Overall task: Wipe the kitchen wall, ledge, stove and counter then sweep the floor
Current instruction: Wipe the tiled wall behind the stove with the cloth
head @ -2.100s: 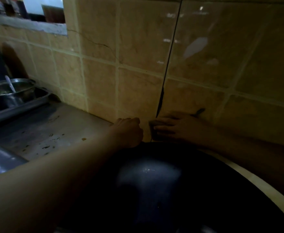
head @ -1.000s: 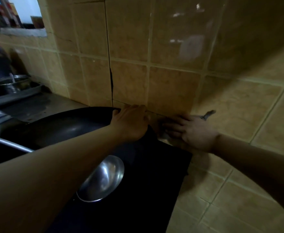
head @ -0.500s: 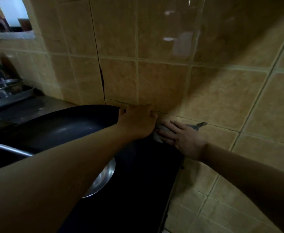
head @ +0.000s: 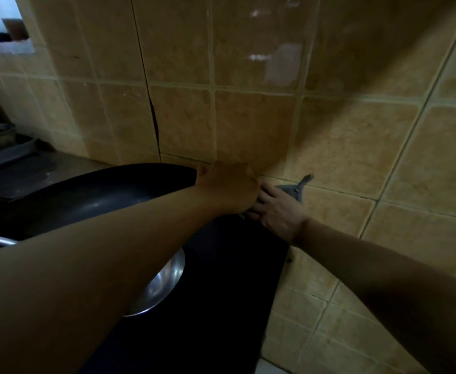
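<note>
My right hand (head: 278, 209) lies flat with its fingers on a grey cloth (head: 293, 188), pressing it where the tan tiled wall (head: 251, 125) meets the back of the black stove (head: 221, 292). A corner of the cloth sticks out past the hand. My left hand (head: 228, 187) is closed in a fist at the far rim of a black wok (head: 86, 195), touching the fingers of my right hand. What the fist grips is partly hidden.
A long dark crack (head: 154, 117) runs down the wall left of my hands. A shiny metal burner ring (head: 162, 287) shows under my left forearm. A metal tray (head: 3, 155) sits on the dark counter (head: 32, 171) at far left, below a window ledge (head: 5, 47).
My right hand has slid the cloth a little to the right along the base of the wall. My left fist stays on the wok's rim. The view has swung right.
</note>
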A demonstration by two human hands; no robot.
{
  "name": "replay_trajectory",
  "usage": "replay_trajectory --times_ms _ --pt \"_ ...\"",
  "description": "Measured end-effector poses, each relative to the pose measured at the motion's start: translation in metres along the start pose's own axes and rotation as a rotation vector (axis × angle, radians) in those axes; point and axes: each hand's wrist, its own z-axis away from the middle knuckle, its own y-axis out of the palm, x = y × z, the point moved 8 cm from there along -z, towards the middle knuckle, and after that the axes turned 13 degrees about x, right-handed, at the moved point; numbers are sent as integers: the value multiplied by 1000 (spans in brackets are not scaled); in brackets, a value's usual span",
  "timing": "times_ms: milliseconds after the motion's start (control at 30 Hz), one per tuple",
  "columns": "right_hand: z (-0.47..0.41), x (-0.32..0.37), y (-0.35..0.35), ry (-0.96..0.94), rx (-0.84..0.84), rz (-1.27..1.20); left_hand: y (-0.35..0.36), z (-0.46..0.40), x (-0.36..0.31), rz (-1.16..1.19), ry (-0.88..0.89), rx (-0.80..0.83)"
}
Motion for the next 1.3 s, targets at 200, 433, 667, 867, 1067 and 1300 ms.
replay_trajectory --times_ms 200,433,667,867,1067,1300 --pt "54 -8 33 -27 -44 -37 9 1 1 43 -76 63" --pt "72 -15 45 3 -82 -55 12 9 3 32 -142 112" --pt "57 -8 39 -20 -37 -57 8 10 -16 -62 -125 36" --pt "114 -17 85 -4 -106 64 11 17 -31 -85 -91 60" --pt "110 -55 28 159 -240 22 3 22 -43 -75 -55 56" --pt "107 -6 83 32 -81 29 12 21 -56 -55 -27 92"
